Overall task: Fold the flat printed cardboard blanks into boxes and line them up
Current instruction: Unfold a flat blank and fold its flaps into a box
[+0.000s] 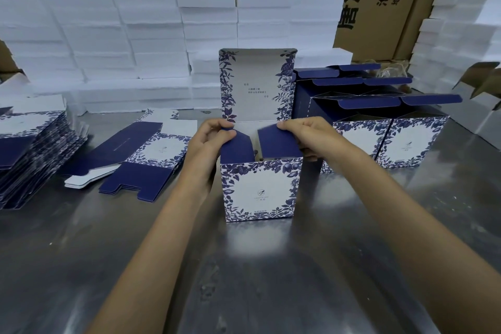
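Box stands upright, both hands pinching its side flaps.

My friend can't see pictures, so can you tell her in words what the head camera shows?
Two hands fold the dark blue side flaps of an upright blue-and-white flowered box on a shiny metal table: the left hand pinches the left flap, the right hand the right flap. Flat blanks lie stacked left, finished boxes stand right.
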`<state>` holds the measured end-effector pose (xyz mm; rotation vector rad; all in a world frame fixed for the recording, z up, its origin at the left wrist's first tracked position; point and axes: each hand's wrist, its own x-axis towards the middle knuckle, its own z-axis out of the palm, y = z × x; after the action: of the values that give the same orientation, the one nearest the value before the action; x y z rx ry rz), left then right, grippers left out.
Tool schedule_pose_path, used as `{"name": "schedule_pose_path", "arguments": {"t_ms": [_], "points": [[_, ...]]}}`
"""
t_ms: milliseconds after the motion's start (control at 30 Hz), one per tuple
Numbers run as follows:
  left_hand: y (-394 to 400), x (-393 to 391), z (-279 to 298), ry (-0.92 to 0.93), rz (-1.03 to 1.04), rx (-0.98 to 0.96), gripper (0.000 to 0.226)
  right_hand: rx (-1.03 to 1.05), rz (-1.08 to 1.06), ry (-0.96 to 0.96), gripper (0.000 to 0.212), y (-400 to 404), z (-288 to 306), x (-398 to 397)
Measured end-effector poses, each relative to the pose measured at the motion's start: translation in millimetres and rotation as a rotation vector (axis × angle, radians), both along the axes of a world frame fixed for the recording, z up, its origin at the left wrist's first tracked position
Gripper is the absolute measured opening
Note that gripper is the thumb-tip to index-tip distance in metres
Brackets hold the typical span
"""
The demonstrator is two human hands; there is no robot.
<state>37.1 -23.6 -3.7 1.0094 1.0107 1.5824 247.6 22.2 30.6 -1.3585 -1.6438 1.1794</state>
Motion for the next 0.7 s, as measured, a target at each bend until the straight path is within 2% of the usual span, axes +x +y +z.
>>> {"name": "schedule_pose_path", "arguments": {"t_ms": [100,167,233,267,333,367,400,500,567,667,700], "points": [[-0.4,1.3,-0.9,-0.081,-0.034,0.016,0.029,-0.069,-0.042,0.117,0.016,-2.7,-6.5,-3.5],[-0.5,-0.2,-0.9,-0.099,-0.048,0.023,0.043,-0.001,-0.121,0.132,0.017,-0.9,-5.0,-4.2],[0.2,-1.0,-0.6,-0.071,-0.069,0.044,0.049,0.088,-0.165,0.237,0.01,0.3,-1.1,-5.2],[1.0,-1.1,-1.2,-0.048,-0.063,0.05,0.045,0.11,-0.149,0.301,0.006,-0.5,1.4,-5.6],[1.6,1.0,-2.1,-0.015,-0.016,0.037,0.031,0.12,-0.085,0.393,0.029,-3.8,2.0,-4.9],[1.9,2.2,-2.1,-0.008,0.009,0.028,0.021,0.122,-0.057,0.403,0.033,-4.0,-1.5,-3.0],[2.0,2.8,-2.6,-0.011,0.024,0.017,0.013,0.113,-0.04,0.388,0.034,-7.0,-4.0,-1.9],[0.9,1.4,-1.1,-0.019,0.003,-0.022,0.017,0.06,-0.064,0.294,0.024,-11.6,-11.4,2.0],[0.4,-0.2,-0.7,0.055,0.038,-0.003,0.013,0.025,-0.086,0.285,0.035,-12.4,-12.5,3.8],[-0.1,-3.3,1.3,0.197,0.065,0.009,0.008,0.126,-0.042,0.195,0.012,-11.9,-8.4,1.7],[0.1,-5.0,5.7,0.237,0.038,-0.012,0.01,0.152,-0.039,0.167,0.018,-9.3,-6.8,-0.4]]}}
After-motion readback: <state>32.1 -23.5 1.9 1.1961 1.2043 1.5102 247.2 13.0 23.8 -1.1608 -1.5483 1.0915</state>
